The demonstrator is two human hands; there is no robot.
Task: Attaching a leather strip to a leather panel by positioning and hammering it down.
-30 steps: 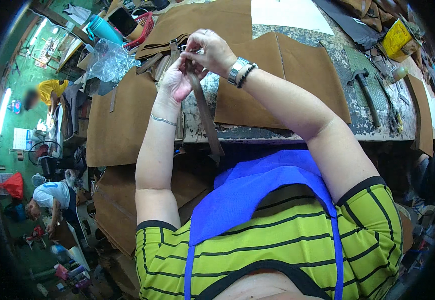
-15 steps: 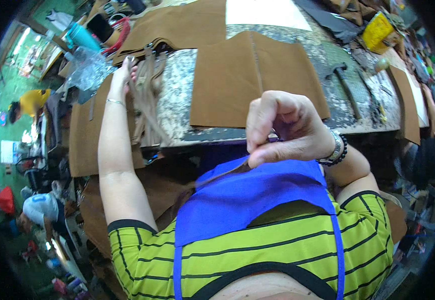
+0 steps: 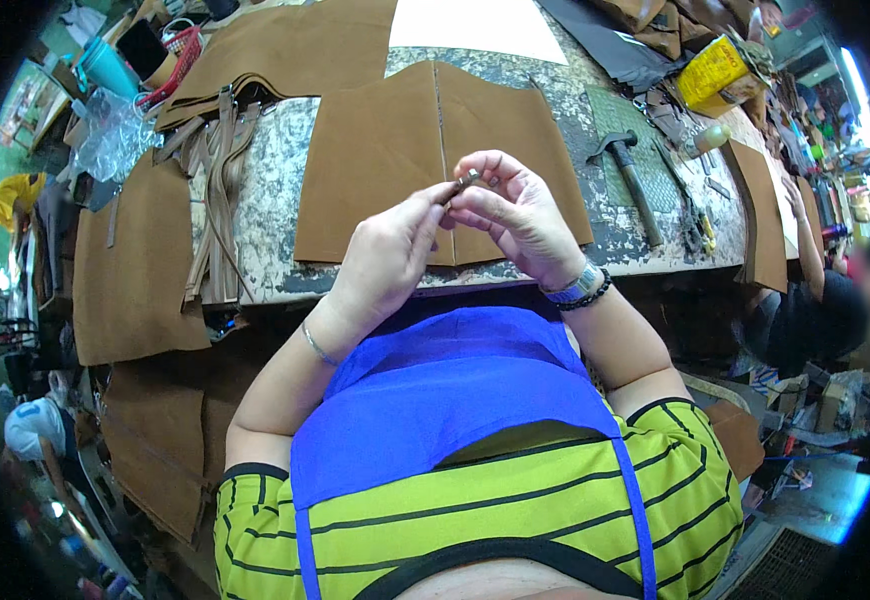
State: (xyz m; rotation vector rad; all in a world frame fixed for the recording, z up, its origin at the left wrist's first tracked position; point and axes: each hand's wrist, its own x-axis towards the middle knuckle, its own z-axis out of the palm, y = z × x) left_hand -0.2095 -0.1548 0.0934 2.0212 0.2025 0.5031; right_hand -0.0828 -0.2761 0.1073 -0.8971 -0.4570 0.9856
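My left hand (image 3: 387, 248) and my right hand (image 3: 533, 218) meet above the near part of a brown panel (image 3: 370, 160) with a seam down its middle. Between their fingertips is a small dark brown piece with a shiny metal bit (image 3: 470, 179). Fingers of both hands are pinched closed on it. Most of the piece is covered by the fingers, so its exact kind is unclear. To the left of the panel, a bundle of narrow brown strips (image 3: 217, 205) hangs toward the table's front edge.
A hammer (image 3: 633, 185) lies on a green mat (image 3: 605, 110) at the right, near a yellow can (image 3: 712, 78). Stacked brown sheets (image 3: 290, 50) and a white sheet (image 3: 475, 28) cover the far side. More brown pieces (image 3: 135, 270) overhang the left edge. Another person (image 3: 815, 310) is at the right.
My left hand has come from the strip bundle to meet my right hand. The dangling brown strip that showed below my right hand is out of sight. The view has shifted toward the right.
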